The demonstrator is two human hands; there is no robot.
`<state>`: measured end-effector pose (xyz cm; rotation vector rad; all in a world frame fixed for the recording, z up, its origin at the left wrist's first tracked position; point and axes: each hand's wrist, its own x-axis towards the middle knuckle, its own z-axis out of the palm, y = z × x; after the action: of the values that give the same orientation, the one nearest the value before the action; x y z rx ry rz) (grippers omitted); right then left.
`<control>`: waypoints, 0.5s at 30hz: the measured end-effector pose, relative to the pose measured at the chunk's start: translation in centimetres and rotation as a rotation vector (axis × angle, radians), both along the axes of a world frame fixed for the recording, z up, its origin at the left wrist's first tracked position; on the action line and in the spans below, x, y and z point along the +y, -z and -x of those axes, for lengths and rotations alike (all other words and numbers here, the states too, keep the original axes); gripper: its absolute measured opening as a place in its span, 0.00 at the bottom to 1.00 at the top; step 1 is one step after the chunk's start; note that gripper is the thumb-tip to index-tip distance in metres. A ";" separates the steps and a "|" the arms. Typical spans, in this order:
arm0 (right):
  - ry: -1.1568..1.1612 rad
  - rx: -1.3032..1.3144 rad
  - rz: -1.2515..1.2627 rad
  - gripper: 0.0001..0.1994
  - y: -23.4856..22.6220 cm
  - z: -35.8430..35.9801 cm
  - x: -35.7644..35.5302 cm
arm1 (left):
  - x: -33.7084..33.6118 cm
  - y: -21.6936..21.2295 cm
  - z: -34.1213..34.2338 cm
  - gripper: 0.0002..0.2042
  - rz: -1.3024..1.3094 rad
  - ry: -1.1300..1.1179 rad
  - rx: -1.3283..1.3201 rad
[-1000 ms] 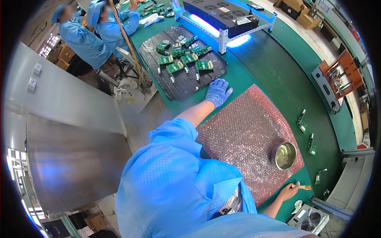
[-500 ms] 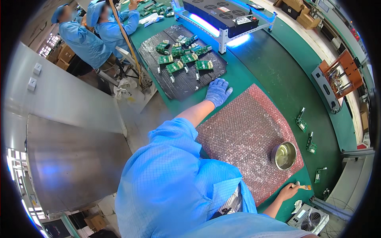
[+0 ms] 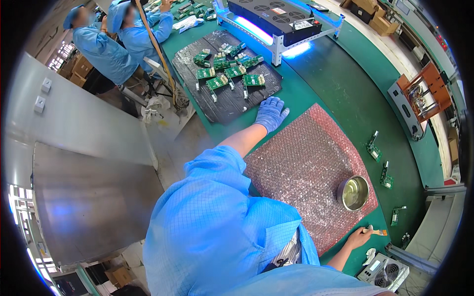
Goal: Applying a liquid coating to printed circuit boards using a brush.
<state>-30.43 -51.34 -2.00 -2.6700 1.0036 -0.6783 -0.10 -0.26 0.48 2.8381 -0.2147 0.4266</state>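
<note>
My left hand (image 3: 270, 115), in a blue glove, lies flat on the green bench top with its fingers stretched out. It rests between a black sheet (image 3: 217, 107) and a pink bubble-wrap sheet (image 3: 301, 163). Several green circuit boards (image 3: 217, 82) with white connectors are grouped on the black sheet. At the lower right, my bare right hand (image 3: 358, 239) is closed around a small brush (image 3: 379, 232) with a wooden handle, over the bench edge strip. A round metal bowl (image 3: 353, 193) holding pale yellowish liquid stands on the bubble wrap, near my right hand.
A dark green conveyor belt (image 3: 340, 101) runs along the bench, carrying circuit boards (image 3: 386, 181). Across its far part stands a metal frame with fans and a bright blue-white light (image 3: 276, 17). A grey fan unit (image 3: 384, 271) sits lower right. Two people (image 3: 106, 49) work at the upper left.
The circuit boards on the belt have shifted slightly upward in the picture, away from my right hand. At the upper left, one person's hand has risen a little. My hands stay put.
</note>
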 end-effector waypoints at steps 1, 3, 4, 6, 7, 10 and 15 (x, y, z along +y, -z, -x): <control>0.001 -0.003 0.006 0.16 0.0 0.0 0.0 | 0.0 0.0 0.0 0.20 0.001 0.002 0.001; 0.002 0.004 -0.009 0.16 -0.3 -0.1 0.3 | 0.0 -0.2 0.1 0.20 -0.003 0.000 0.008; 0.004 0.010 -0.024 0.16 -0.5 -0.1 0.4 | 0.0 -0.3 0.2 0.21 -0.006 -0.002 0.015; 0.003 0.007 -0.018 0.17 -0.5 -0.1 0.4 | 0.0 -0.5 0.2 0.21 -0.006 0.000 0.030; 0.001 0.003 -0.013 0.17 -0.5 0.0 0.3 | -0.1 -0.5 0.2 0.21 -0.006 0.000 0.044; -0.016 -0.019 0.010 0.17 0.2 0.2 -0.3 | -0.1 -0.5 0.2 0.21 -0.005 0.002 0.050; 0.002 -0.007 -0.013 0.17 -0.3 0.0 0.2 | 0.0 -0.4 0.1 0.21 -0.013 -0.003 0.040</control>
<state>-30.41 -51.12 -1.74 -2.6546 1.0052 -0.6787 -0.24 -0.29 0.92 2.8573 -0.2061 0.3695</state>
